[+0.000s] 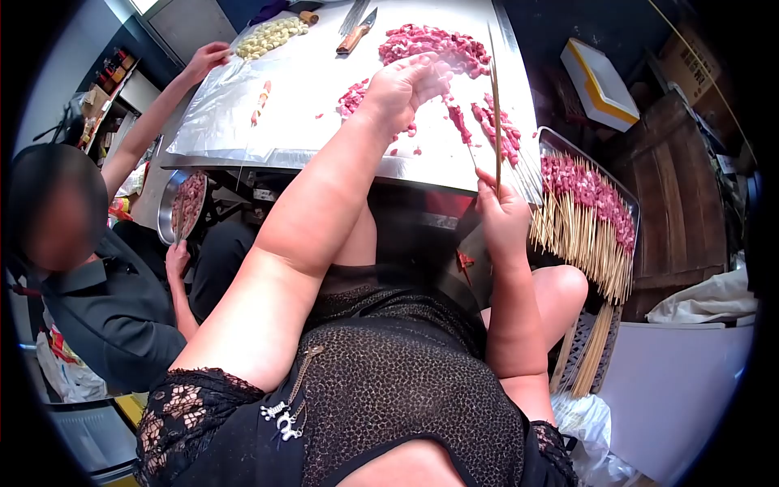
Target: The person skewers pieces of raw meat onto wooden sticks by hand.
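Note:
My left hand (403, 91) is over the near edge of a large pile of red meat pieces (434, 49) on the white tabletop. Its fingers look stretched out and apart, though motion blurs their tips. At the table's front edge, my right hand (505, 215) is closed round several thin bamboo skewers (496, 105) that point up and away. A skewer with meat threaded on it (459, 123) also leans from that hand towards the pile. Just beside it, finished meat skewers (499, 130) lie on the table. A smaller heap of meat (352, 99) shows left of my left wrist.
A tray (637, 207) of many meat skewers stands at the right, with bare sticks (596, 349) below. A knife (357, 34), pale pieces (272, 38) and one skewer (261, 103) lie on the table. A co-worker (122, 308) sits left, holding a metal bowl (172, 207) of meat.

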The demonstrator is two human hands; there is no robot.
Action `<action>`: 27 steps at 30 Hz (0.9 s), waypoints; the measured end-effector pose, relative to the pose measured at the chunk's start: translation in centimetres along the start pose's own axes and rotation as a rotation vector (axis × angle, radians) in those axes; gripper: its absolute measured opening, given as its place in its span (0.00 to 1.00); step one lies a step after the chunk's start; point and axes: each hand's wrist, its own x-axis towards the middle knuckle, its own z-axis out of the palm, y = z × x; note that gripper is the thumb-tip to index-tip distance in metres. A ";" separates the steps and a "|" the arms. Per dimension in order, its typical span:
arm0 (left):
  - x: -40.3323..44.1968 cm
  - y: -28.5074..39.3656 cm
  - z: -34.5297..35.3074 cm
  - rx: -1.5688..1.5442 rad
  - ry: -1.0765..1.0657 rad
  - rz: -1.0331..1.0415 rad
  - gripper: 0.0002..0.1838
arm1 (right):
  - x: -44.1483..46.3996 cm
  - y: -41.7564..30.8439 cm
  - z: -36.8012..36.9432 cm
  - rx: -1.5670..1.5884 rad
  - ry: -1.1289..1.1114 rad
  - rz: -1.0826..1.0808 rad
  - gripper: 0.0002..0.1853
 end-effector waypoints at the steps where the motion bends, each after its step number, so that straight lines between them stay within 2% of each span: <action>1: 0.1 0.0 0.0 -0.001 0.000 0.002 0.12 | 0.0 0.1 0.0 0.009 0.003 0.000 0.12; 3: 0.3 0.2 0.0 -0.022 0.103 0.037 0.13 | 0.0 0.3 -0.1 -0.006 -0.003 -0.023 0.12; 8: 0.3 0.6 -0.1 -0.033 0.094 0.046 0.11 | -0.1 0.2 0.0 -0.059 -0.014 -0.063 0.12; 14: 0.1 1.0 0.0 -0.015 0.071 0.069 0.11 | 0.2 0.0 -0.4 -0.090 -0.028 -0.010 0.11; 19: -0.2 1.0 0.0 -0.001 0.058 0.006 0.11 | 0.5 0.3 -0.8 -0.209 0.016 -0.114 0.11; 22: -0.4 1.3 0.0 -0.035 0.050 -0.055 0.14 | 0.5 0.3 -0.7 -0.232 0.016 -0.128 0.11; 27: -0.6 1.6 0.0 -0.058 0.073 -0.089 0.13 | 0.8 0.6 -1.0 -0.235 0.005 -0.154 0.11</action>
